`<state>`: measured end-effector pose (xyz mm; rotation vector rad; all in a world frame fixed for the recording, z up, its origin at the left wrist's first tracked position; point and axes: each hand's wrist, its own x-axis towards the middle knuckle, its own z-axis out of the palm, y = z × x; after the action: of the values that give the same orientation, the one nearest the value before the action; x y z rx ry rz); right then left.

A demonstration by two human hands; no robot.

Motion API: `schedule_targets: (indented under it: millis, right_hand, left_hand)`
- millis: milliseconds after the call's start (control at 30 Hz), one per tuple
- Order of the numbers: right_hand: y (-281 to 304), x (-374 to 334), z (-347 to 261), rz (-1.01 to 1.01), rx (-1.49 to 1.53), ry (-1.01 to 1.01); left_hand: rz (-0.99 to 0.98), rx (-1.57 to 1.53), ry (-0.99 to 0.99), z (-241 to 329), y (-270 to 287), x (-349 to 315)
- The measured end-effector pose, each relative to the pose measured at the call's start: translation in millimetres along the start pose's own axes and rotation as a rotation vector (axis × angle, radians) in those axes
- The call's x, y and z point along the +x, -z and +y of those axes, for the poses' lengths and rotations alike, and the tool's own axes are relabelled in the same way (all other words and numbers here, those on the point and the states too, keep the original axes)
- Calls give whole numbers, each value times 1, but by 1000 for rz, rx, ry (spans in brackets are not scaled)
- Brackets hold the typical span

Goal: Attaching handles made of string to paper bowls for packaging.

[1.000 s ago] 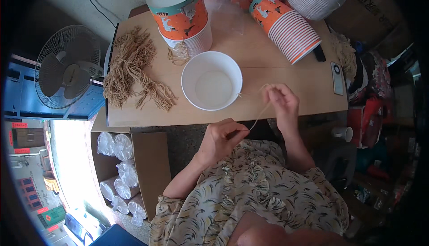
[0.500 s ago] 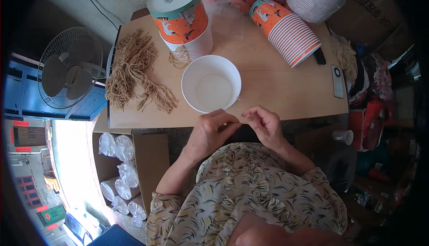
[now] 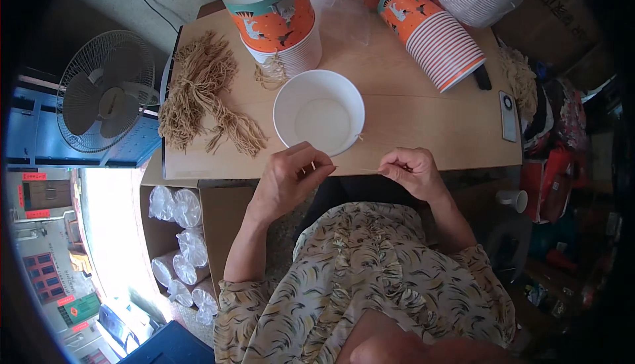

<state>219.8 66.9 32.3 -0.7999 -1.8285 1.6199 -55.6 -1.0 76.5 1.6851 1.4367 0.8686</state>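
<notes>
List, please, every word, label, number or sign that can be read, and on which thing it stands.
Wording is not copied here.
Upturned orange tub: base print, too small to read.
Cardboard box: large dark characters, tilted.
Red signs: too small to read.
Fan hub: too small.

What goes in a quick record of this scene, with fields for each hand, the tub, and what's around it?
Left hand: fingertips pinched, by the near rim of the tub; contact unclear
Right hand: fingertips pinched, apart from the left
Held item: too fine to make out
White tub: upright, short cord end at its right rim
Table left: tan cord bundle
Table back: upside-down orange tub stack; another stack tipped over
Beyond table: grey fan
</notes>
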Motion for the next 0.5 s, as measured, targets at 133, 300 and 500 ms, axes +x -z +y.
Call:
schedule_targets:
  millis: [133, 300, 500]
  right_hand:
    - [6, -1, 16, 10, -56, -80]
    - [-18, 18, -13, 183, -792, 371]
    - [-30, 18, 5, -113, 193, 44]
  left_hand:
    - [30, -50, -32, -1, -6, 3]
    - [57, 87, -189, 7, -20, 6]
    - [63, 63, -197, 16, -20, 11]
